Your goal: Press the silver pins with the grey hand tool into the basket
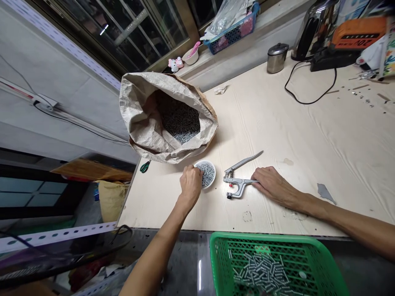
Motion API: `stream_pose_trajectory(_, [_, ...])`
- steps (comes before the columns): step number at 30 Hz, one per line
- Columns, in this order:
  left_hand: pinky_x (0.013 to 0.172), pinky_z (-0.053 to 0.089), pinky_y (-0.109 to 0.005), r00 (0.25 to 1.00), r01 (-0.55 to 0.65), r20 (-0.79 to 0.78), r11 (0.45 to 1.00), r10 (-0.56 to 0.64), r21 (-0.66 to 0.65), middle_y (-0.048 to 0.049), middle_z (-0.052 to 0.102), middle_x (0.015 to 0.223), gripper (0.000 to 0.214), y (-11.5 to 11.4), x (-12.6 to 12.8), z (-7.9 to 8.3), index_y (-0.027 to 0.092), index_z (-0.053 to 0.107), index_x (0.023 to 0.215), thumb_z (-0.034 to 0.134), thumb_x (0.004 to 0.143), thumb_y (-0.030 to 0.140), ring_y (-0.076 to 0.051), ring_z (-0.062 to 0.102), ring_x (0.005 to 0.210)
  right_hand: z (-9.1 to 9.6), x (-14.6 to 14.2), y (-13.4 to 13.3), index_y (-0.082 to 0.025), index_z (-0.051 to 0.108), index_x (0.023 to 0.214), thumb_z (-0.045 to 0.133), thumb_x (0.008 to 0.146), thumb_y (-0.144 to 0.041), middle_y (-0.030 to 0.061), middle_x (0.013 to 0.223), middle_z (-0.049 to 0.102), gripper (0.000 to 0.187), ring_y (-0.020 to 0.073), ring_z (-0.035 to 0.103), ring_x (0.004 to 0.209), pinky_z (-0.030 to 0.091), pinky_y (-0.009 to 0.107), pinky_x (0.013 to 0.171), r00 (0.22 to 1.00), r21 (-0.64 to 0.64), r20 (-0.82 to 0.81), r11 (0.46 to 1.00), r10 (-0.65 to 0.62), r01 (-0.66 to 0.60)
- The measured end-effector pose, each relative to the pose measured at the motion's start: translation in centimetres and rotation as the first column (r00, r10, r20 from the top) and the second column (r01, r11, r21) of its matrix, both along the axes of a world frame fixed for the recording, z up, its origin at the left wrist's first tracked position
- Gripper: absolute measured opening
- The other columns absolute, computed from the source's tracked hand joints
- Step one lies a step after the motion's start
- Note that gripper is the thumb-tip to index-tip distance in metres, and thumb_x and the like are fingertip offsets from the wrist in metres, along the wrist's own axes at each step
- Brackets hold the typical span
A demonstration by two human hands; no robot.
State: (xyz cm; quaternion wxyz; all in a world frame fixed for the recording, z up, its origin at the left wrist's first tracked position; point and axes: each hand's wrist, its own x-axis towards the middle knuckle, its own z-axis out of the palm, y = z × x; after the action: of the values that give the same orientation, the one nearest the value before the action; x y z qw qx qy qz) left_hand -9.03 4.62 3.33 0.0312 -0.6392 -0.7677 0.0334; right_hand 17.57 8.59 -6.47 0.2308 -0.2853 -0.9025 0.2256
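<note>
My left hand (191,181) is at the left rim of a small white bowl (213,181), its fingers curled and dipping in among small silvery metal pieces (207,172). The fingertips are hidden, so what they pinch cannot be made out. To the right, my right hand (268,183) grips the end of one handle of grey snap-fastener pliers (240,185). These pliers lie on the wooden table with their handles spread apart; a spring and a red part show near the jaw. Nothing is visible between the jaws.
An open woven sack (138,123) holding dark and silvery pieces stands behind the bowl. Green-handled scissors (145,166) lie beside it. A green basket (216,263) with metal pins is below the table's front edge. At the back are a lidded metal canister (277,59) and a black cable (308,102).
</note>
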Motion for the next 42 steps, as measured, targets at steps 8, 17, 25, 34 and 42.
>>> stream_pose_trajectory(8, [0.062, 0.042, -0.031, 1.0, 0.0, -0.031, 0.997, -0.002, -0.072, -0.0066, 0.055, 0.069, 0.027, 1.2, -0.3, -0.5, 0.017, 0.055, 0.061, 0.048, 0.086, 0.011, -0.021, 0.053, 0.072, 0.1, -0.2, -0.2, -0.018, 0.055, 0.087, 0.036, 0.098, -0.025, 0.007, 0.087, 0.059, 0.023, 0.0198, 0.048, 0.078, 0.033, 0.036, 0.074, 0.997, 0.094, 0.078, 0.995, -0.02, 0.013])
stream_pose_trajectory(17, [0.074, 0.053, -0.032, 0.91, 0.27, 0.249, 0.931, -0.33, 0.247, -0.0084, 0.067, 0.089, 0.014, -3.5, 3.3, 1.3, 0.016, 0.062, 0.096, 0.048, 0.093, 0.021, -0.02, 0.061, 0.084, 0.7, -0.1, 1.2, -0.019, 0.057, 0.106, 0.032, 0.1, -0.031, 0.0083, 0.101, 0.06, 0.029, 0.0193, 0.056, 0.087, 0.043, 0.035, 0.075, 0.999, -0.087, -0.035, 0.996, -0.032, 0.029])
stream_pose_trajectory(25, [0.102, 0.049, -0.048, 0.816, 0.402, 0.365, 0.894, -0.448, 0.199, -0.0211, 0.057, 0.13, 0.033, -8.6, 8.9, -5.8, 0.01, 0.046, 0.127, 0.033, 0.096, 0.011, -0.027, 0.052, 0.125, 2.0, -2.3, 4.9, -0.015, 0.061, 0.1, 0.034, 0.088, -0.001, 0.0112, 0.098, 0.061, 0.033, 0.0221, 0.052, 0.085, 0.042, 0.035, 0.068, 0.951, 0.177, 0.275, 0.979, -0.144, 0.097])
stream_pose_trajectory(34, [0.105, 0.046, -0.045, 0.702, 0.299, 0.596, 0.921, -0.39, 0.25, -0.0144, 0.058, 0.131, 0.021, -9.0, 8.0, -5.4, 0.016, 0.058, 0.109, 0.042, 0.096, 0.017, -0.024, 0.052, 0.126, 4.0, -3.4, 6.1, -0.014, 0.062, 0.094, 0.043, 0.097, -0.019, 0.0098, 0.1, 0.06, 0.02, 0.0197, 0.052, 0.085, 0.038, 0.031, 0.068, 0.948, 0.09, 0.303, 0.993, -0.101, 0.077])
stream_pose_trajectory(42, [0.077, 0.051, -0.032, 0.458, -0.367, 0.885, 0.925, 0.089, 0.097, -0.0069, 0.069, 0.087, 0.024, -6.5, 5.4, -4.4, 0.015, 0.069, 0.087, 0.06, 0.085, 0.038, -0.02, 0.064, 0.084, 2.0, -0.9, 0.8, -0.017, 0.057, 0.087, 0.054, 0.092, -0.02, 0.0041, 0.087, 0.058, 0.006, 0.0189, 0.048, 0.08, 0.032, 0.032, 0.071, 0.967, 0.166, 0.247, 0.981, 0.059, -0.102])
